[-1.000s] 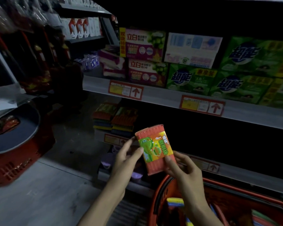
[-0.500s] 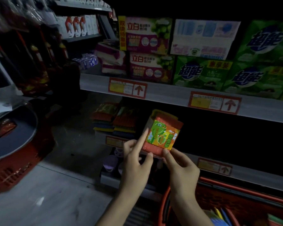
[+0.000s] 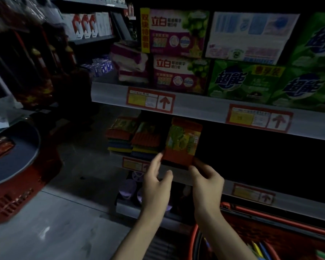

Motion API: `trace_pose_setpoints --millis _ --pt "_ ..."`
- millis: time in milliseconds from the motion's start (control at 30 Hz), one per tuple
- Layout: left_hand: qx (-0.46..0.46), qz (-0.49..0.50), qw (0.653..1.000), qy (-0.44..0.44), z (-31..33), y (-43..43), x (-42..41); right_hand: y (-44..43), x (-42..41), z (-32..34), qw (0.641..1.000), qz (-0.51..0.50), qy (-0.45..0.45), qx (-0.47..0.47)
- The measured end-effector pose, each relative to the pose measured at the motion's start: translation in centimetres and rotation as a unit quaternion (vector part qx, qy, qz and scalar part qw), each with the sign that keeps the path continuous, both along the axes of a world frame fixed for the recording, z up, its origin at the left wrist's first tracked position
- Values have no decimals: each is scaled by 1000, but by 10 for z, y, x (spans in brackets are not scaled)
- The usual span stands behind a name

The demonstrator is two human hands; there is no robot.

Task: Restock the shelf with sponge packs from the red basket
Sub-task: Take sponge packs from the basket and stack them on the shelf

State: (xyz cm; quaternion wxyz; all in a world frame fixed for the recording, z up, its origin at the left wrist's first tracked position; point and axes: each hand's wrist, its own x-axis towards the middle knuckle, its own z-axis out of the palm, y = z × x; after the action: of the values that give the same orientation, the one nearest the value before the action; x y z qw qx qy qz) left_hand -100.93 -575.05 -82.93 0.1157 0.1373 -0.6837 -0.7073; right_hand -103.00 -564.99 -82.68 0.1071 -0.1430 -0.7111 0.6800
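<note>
Head view: you're holding the pack (image 3: 182, 141) upright at the shelf (image 3: 296, 201) front, just right of two sponge stacks (image 3: 146, 141). Your right hand (image 3: 207, 184) is pinching its lower right corner, thumb in front. Your left hand (image 3: 156, 186) is touching the lower left corner, fingers straight, thumb apart. The basket (image 3: 270, 220) is sitting below right.

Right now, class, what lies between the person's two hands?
In the head view, the lower end of the sponge pack sits between the left hand and the right hand.
</note>
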Motion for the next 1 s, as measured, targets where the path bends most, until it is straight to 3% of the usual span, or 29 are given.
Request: trace_pose_setpoints --millis 367,1000 --pt "15 26 999 -21 4 -1 -11 5 -1 10 992 124 -11 25" --pt "-2 57 998 9 11 -5 -11 11 -4 18 985 172 -12 34"
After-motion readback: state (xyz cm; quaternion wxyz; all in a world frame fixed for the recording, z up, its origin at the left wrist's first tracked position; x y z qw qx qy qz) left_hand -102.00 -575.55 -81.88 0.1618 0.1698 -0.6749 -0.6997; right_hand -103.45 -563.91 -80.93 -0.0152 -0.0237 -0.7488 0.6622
